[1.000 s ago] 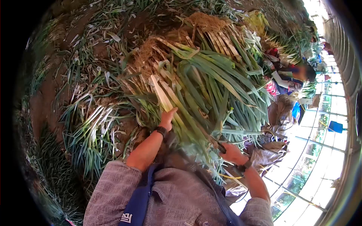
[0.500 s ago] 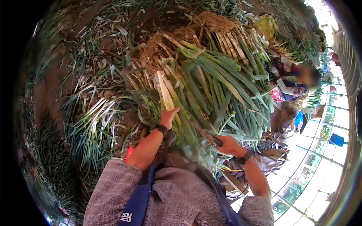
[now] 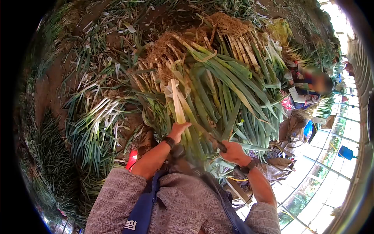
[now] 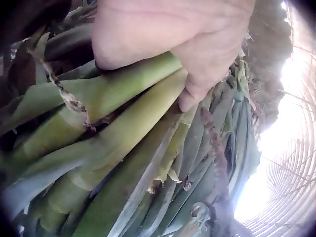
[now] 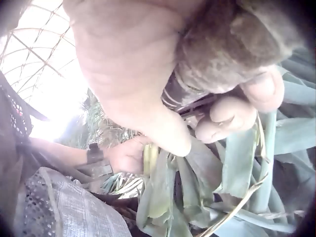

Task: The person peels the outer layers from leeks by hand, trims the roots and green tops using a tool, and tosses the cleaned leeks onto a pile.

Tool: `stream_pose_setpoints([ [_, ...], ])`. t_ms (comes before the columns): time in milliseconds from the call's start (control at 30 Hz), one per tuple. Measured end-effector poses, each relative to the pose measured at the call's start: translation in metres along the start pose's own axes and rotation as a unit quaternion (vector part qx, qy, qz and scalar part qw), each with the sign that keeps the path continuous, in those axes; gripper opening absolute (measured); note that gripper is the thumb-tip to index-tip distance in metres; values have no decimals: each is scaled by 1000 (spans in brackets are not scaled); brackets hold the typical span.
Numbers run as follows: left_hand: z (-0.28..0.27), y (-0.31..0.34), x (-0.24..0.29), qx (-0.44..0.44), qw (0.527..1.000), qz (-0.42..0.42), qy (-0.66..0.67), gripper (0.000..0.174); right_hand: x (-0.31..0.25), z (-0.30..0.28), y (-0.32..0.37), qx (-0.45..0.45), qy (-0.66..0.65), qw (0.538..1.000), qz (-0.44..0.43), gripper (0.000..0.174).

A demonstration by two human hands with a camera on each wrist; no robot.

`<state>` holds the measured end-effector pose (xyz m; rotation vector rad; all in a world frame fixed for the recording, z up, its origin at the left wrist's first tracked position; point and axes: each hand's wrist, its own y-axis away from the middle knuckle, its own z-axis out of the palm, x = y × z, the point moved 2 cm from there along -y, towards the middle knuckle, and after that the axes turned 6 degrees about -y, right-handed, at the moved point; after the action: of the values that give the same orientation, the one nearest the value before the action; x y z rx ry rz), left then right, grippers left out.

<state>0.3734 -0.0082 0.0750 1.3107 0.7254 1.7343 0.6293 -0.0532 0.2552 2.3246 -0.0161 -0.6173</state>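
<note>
My left hand [image 3: 179, 132] grips a small bunch of leeks [image 3: 178, 105], their white ends pointing up and away from me. In the left wrist view the thumb and fingers wrap round the thick green stalks [image 4: 143, 111]. My right hand [image 3: 235, 153] holds a knife [image 3: 222, 146] by its dark handle; its brownish blade [image 3: 210, 138] points toward the leaves beside the left hand. Up close in the right wrist view, the fingers curl round a worn, mottled handle [image 5: 217, 59], over cut-looking leaf ends [image 5: 197, 173].
A big heap of leeks [image 3: 230, 85] with brown roots lies ahead. A smaller bunch of trimmed leeks [image 3: 101, 115] sits on the ground to the left among leaf scraps. Another person [image 3: 306, 85] is at the right, near a blue container [image 3: 345, 152]. Something red [image 3: 132, 159] shows by the left elbow.
The right hand with the knife has moved left and slightly up, closer to the left hand. The left hand still holds its leeks, now a little farther right and lower.
</note>
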Motion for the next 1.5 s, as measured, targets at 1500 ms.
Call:
stream_pose_setpoints([
  [1500,-24,-4,3,90,993,24,71,34,-32,19,-52,30,-40,999,0,33],
])
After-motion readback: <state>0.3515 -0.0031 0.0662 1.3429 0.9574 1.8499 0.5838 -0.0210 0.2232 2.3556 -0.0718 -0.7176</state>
